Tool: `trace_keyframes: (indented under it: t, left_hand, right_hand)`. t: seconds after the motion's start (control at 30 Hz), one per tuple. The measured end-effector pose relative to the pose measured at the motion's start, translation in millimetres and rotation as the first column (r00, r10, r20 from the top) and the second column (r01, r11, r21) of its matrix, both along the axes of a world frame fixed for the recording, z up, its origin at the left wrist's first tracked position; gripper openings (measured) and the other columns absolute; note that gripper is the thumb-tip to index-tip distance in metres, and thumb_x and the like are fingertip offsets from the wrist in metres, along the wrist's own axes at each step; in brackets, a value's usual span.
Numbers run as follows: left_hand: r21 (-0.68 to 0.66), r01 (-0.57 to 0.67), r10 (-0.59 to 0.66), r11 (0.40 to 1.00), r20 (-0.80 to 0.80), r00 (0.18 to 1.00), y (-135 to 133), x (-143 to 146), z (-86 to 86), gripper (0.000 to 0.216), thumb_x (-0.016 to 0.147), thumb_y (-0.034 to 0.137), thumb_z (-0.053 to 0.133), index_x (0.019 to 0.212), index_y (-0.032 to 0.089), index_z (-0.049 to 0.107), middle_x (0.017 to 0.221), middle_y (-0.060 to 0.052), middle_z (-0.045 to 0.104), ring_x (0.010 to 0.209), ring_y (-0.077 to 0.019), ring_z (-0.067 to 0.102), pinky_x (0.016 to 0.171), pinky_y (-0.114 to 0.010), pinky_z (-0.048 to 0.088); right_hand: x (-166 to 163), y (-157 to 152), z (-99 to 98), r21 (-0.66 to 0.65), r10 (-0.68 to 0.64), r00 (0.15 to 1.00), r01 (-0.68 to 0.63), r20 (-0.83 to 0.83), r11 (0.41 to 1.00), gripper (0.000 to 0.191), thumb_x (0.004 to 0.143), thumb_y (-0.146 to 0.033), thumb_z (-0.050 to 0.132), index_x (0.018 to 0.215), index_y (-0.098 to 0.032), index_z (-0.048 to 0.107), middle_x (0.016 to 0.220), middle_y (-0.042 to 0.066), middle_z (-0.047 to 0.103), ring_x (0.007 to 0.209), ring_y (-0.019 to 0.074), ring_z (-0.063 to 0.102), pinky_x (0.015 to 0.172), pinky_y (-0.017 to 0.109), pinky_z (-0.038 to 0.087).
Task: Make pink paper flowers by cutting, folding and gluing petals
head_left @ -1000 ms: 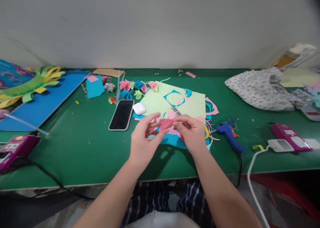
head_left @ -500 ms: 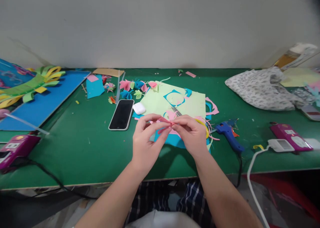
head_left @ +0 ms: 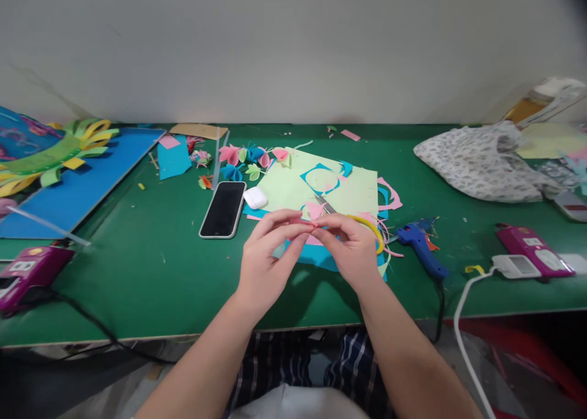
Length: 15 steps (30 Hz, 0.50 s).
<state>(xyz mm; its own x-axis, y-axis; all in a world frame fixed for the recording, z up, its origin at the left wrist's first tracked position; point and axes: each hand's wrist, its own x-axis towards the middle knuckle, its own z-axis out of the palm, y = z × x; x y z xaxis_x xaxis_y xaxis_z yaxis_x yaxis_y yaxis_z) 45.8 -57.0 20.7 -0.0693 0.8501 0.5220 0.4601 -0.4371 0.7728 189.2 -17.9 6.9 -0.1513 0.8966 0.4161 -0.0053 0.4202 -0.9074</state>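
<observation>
Between the fingertips of both hands is a small folded piece of pink paper (head_left: 314, 225), mostly covered by the fingers. My left hand (head_left: 270, 248) pinches it from the left side. From the right, my right hand (head_left: 352, 246) pinches its other end, and the fingertips of the two hands nearly meet. Scissors with yellow handles (head_left: 376, 229) lie partly behind my right hand, blades pointing away. Under and beyond the hands spreads a pale green paper sheet (head_left: 284, 183) with blue and pink paper scraps on it, including a blue cut-out ring (head_left: 303, 175).
A phone (head_left: 223, 210) and a white earbud case (head_left: 255, 197) lie left of the paper. Behind them are several folded paper flowers (head_left: 232, 155). To the right are a blue glue gun (head_left: 422, 252) with a cord, a patterned cloth bag (head_left: 477, 162) and a purple power strip (head_left: 534, 252).
The pink paper has been squeezed flatter, and less of it shows between the fingers. My left hand has turned slightly; both hands stay in nearly the same place.
</observation>
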Motion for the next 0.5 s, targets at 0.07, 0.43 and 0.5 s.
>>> trace_keyframes:
  t: [0.07, 0.43, 0.5]
  left_hand:
    - [-0.006, 0.015, -0.015, 1.0, 0.045, 0.999, -0.4, 1.1, -0.6, 0.017, 0.082, 0.014, 0.06, 0.091, 0.024, 0.069, 0.097, -0.002, 0.065, 0.096, -0.015, 0.061, 0.087, -0.029, 0.051]
    - [-0.16, -0.076, 0.132, 0.984, 0.378, 0.916, -3.4, 10.5, -2.4, 0.027, 0.072, 0.022, 0.071, 0.098, 0.019, 0.062, 0.099, -0.003, 0.067, 0.089, -0.0159, 0.066, 0.07, -0.023, 0.058]
    - [-0.188, -0.021, 0.099, 0.982, 0.42, 0.902, -3.2, 11.5, -2.9, 0.023, 0.074, 0.023, 0.07, 0.095, 0.019, 0.063, 0.095, -0.003, 0.068, 0.085, -0.0159, 0.067, 0.069, -0.025, 0.058]
  right_hand:
    - [-0.8, -0.5, -1.5, -0.032, -0.003, 1.0, 0.002, -0.027, 0.999, 0.01, 0.076, -0.021, 0.069, 0.082, -0.029, 0.07, 0.077, -0.004, 0.071, 0.07, 0.0114, 0.065, 0.065, 0.023, 0.054]
    - [-1.4, -0.5, -2.4, -0.161, -0.053, 0.99, 0.032, -0.128, 0.986, 0.007, 0.074, -0.028, 0.068, 0.078, -0.022, 0.065, 0.076, 0.0, 0.066, 0.063, 0.0118, 0.061, 0.059, 0.025, 0.053]
    - [-1.9, -0.7, -1.5, -0.168, -0.031, 0.988, 0.005, -0.15, 0.986, 0.007, 0.074, -0.027, 0.068, 0.078, -0.022, 0.065, 0.075, 0.0, 0.066, 0.063, 0.0114, 0.061, 0.057, 0.024, 0.052]
